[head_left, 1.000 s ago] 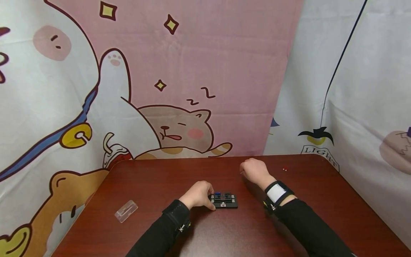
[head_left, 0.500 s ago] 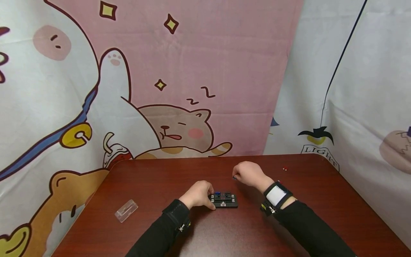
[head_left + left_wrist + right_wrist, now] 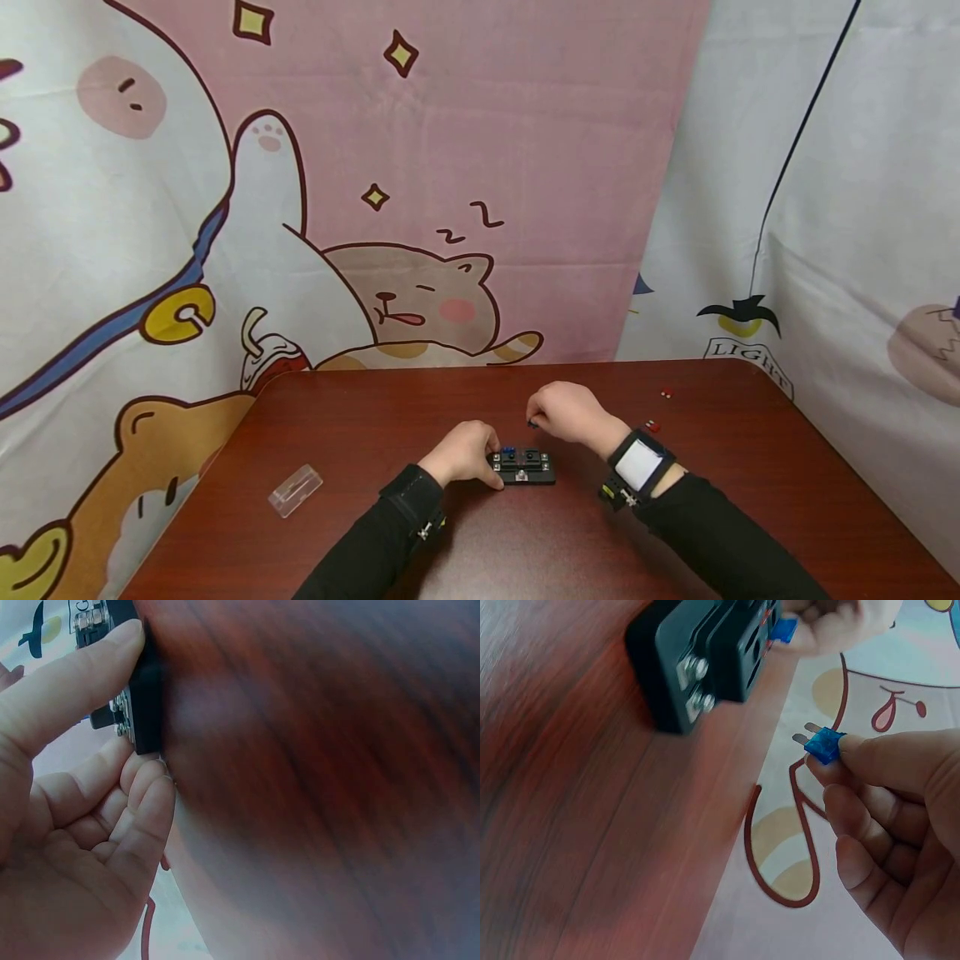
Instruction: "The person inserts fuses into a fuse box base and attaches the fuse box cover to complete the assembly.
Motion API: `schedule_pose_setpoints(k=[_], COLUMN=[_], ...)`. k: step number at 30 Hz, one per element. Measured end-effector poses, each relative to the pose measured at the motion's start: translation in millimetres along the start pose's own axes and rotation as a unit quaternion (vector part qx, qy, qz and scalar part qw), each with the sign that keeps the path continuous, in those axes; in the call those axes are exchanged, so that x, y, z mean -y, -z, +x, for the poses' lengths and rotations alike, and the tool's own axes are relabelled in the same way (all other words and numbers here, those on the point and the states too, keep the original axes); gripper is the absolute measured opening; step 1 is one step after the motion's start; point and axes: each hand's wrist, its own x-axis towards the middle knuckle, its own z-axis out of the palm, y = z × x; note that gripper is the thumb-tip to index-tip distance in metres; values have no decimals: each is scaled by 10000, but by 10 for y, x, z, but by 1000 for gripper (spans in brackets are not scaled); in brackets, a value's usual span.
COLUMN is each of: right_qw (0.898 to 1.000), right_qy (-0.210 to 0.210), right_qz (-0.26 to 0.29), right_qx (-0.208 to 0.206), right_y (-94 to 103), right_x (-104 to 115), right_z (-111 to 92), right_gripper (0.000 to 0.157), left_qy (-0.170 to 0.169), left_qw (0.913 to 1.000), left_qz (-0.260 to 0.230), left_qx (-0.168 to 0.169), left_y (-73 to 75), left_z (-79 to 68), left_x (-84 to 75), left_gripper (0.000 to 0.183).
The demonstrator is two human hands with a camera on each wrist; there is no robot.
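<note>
A black fuse block point(image 3: 531, 477) with metal screw terminals lies on the table in front of me. My left hand point(image 3: 463, 454) grips its left end between thumb and fingers; the left wrist view shows the thumb point(image 3: 112, 656) over the block's edge. A blue blade fuse point(image 3: 783, 631) sits in the block's left slot. Behind and right of the block, my right hand point(image 3: 570, 410) pinches another blue blade fuse point(image 3: 823, 745) between thumb and index finger. In the right wrist view its two metal prongs point towards the block, apart from it.
On the left of the brown table point(image 3: 360, 408) lies a clear plastic case point(image 3: 296, 491). Two small red pieces, one nearer point(image 3: 652, 426) and one farther point(image 3: 667, 394), lie right of my right hand. A printed cloth point(image 3: 570, 208) hangs behind the table.
My right hand has moved left and a little nearer to the block, bringing the blue blade fuse into sight. The nearer red piece has come into view. The left hand stays in place.
</note>
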Motion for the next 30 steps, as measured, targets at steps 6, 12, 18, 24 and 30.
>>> schedule_pose_setpoints(k=[6, 12, 18, 24, 30], right_qw=[9995, 9989, 9977, 9976, 9974], right_qy=[239, 402, 595, 624, 669], right_qz=[186, 215, 320, 274, 242], right_qx=[-45, -62, 17, 125, 146], right_y=[22, 25, 15, -20, -33], right_x=[107, 187, 253, 302, 355], right_z=[8, 20, 31, 50, 57], right_gripper=[7, 9, 10, 9, 7], left_qy=[-200, -220, -255, -193, -173], left_qw=[9997, 9996, 9996, 9998, 9998], left_qz=[140, 119, 76, 46, -33], left_qx=[-89, -104, -120, -98, -67], left_y=[3, 1, -1, -5, -12], left_z=[-2, -2, -1, 1, 5], left_x=[1, 7, 9, 15, 23], left_gripper=[40, 39, 38, 39, 40])
